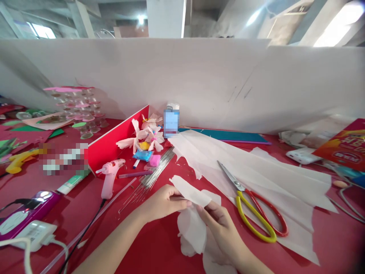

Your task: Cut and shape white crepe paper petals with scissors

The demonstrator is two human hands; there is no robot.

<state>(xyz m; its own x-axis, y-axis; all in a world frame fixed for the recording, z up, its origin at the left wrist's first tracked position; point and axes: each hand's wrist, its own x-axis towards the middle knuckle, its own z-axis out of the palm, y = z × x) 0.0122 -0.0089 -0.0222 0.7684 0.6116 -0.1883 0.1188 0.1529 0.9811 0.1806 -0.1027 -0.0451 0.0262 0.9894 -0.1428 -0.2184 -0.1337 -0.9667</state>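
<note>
White, thin paper, cut into a small strip (194, 191), is held just above the red table (145, 247), near the middle of the scene; the person's left hand (171, 199) pinches its lower left edge between thumb and curled fingers, nearly closed; the right hand (218, 219) grips the lower right end the same way, thumb against bent fingers. Directly below, more white cut pieces (192, 232) with rounded edges lie overlapping, partly behind the right hand.

To the right of the hands, scissors (241, 187) with one yellow and one red handle rest on a large white sheet (273, 179), blades slightly parted and pointing away from the person; beyond the sheet lies a long teal board (228, 135).

To the left of the hands, thin metal wires (156, 171) fan out in a bundle; beside them is a pink glue gun (110, 177) with a black cord; behind these, pale pink paper flowers (155, 139) sit near an upright red panel (119, 137).

Farther left stand stacked clear cups (82, 110), with a purple power strip (31, 213) nearer the person; at the far right is a red and orange packet (343, 146); a white partition (156, 76) closes off the back.
</note>
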